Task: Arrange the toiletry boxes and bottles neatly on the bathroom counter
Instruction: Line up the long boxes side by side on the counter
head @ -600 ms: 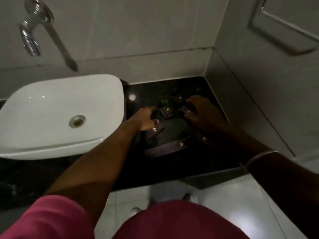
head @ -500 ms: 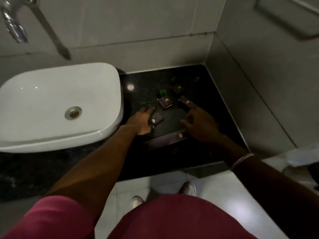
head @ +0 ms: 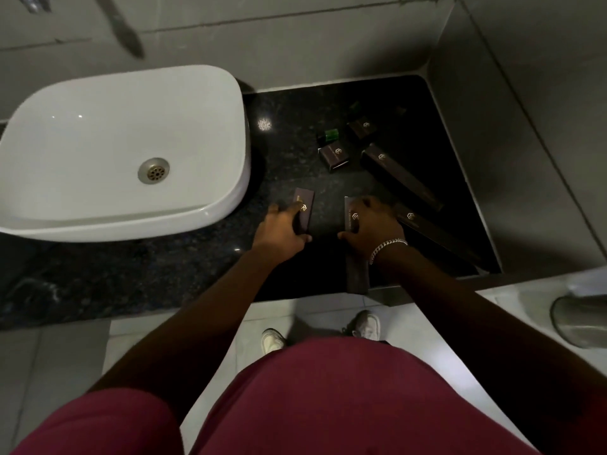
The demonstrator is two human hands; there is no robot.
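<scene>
Two dark boxes are being handled at the front of the black worktop (head: 197, 267), just right of the basin (head: 124, 149). The short box (head: 303, 213) lies flat with the left hand (head: 282, 229) pressed over its near end, fingers curled on it. The long box (head: 356, 270) lies lengthwise under the right hand (head: 371, 228), which is closed over its far end; its near end appears to reach the worktop's front edge. Further back, a square box (head: 333, 156), another small box (head: 363, 128) and a green bottle (head: 331, 134) are scattered near the corner, while two more long boxes (head: 402, 175) lie askew by the right wall (head: 525, 159). The main risk is judged to be the long box being tipped or slid off the edge onto the floor if it is pulled nearer. The bottle could also be knocked over if boxes are pushed back carelessly, since it is hard to see in this dim corner.
</scene>
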